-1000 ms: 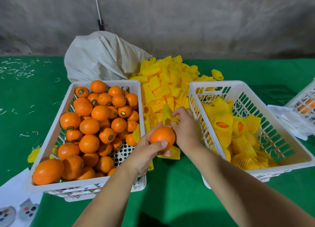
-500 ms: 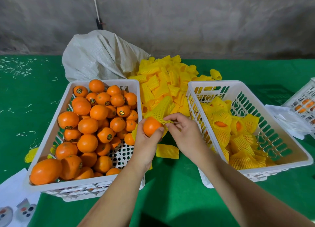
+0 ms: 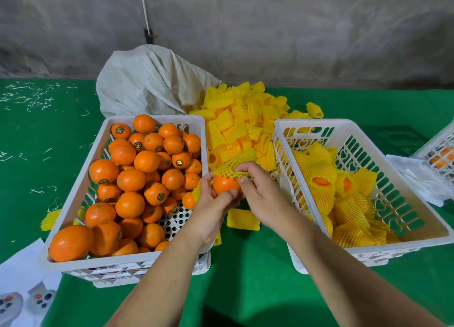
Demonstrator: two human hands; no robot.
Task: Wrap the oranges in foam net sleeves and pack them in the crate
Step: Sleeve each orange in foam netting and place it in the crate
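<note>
Both forearms reach in from the near edge of the table, meeting between the two crates. Left hand cups an orange from below, fingers curled round it. Right hand pinches a yellow net sleeve stretched over the orange's top. Left crate holds bare oranges, right crate wrapped ones. Green cloth, grey wall behind.

Orange fruit, yellow mesh sleeve, white crate
</note>
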